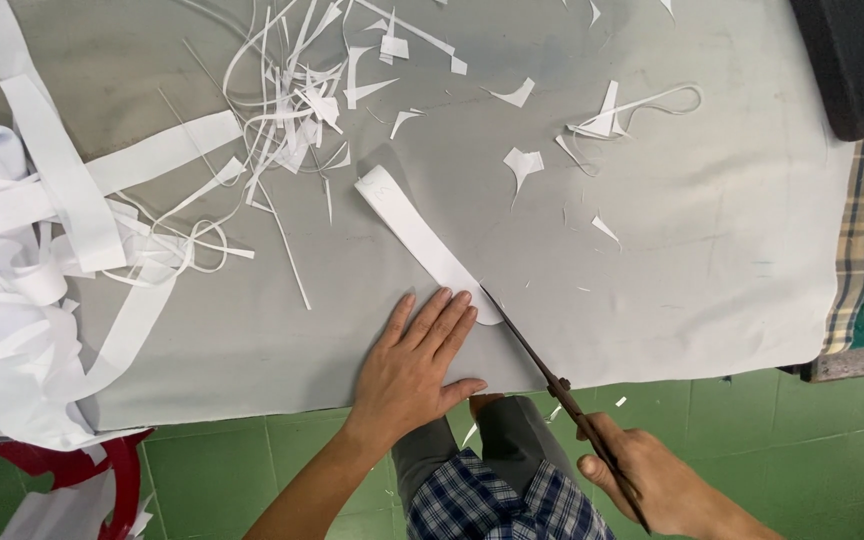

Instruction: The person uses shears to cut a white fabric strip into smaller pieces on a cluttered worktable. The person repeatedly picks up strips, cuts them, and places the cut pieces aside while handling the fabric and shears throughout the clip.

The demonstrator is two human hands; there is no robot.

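Note:
My left hand (414,362) lies flat, fingers apart, on the grey cloth-covered table (652,280), its fingertips pressing the near end of a long white paper strip (420,240) that runs up and left. My right hand (657,480) holds dark scissors (542,365) below the table's front edge. The blades point up and left, and their tip reaches the strip's rounded near end beside my left fingertips.
Thin white paper trimmings (292,100) litter the table's back. A heap of wide white strips (42,260) fills the left side. Small scraps (602,120) lie right of centre. A dark object (852,60) sits at the top right corner. Green tiled floor (802,440) and a red stool (102,470) lie below.

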